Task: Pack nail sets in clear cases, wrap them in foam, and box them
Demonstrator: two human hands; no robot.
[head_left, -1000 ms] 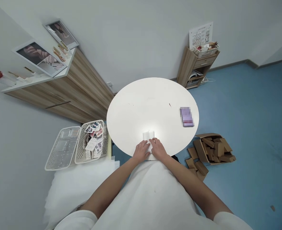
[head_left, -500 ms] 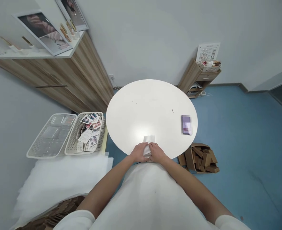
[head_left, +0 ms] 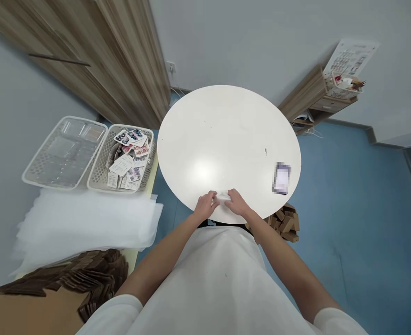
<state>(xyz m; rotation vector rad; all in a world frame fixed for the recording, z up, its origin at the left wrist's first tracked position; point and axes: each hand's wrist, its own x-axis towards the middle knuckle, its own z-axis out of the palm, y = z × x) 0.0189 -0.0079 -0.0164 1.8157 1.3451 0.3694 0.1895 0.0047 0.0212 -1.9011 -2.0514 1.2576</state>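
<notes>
On round glossy white table (head_left: pixel 226 135), left hand (head_left: pixel 205 207), right hand (head_left: pixel 238 203), pinching small white packet (head_left: pixel 222 197)

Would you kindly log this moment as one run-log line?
left hand: on white packet | right hand: on white packet | place: round table, near edge | nearby: card basket

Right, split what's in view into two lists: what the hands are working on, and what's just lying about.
In hand:
left hand
right hand
small white folded piece, held between both hands at the near edge of the round white table

Lying about:
blurred purple item
basket of printed cards
clear tray basket
white foam sheets
brown cardboard pieces
</notes>
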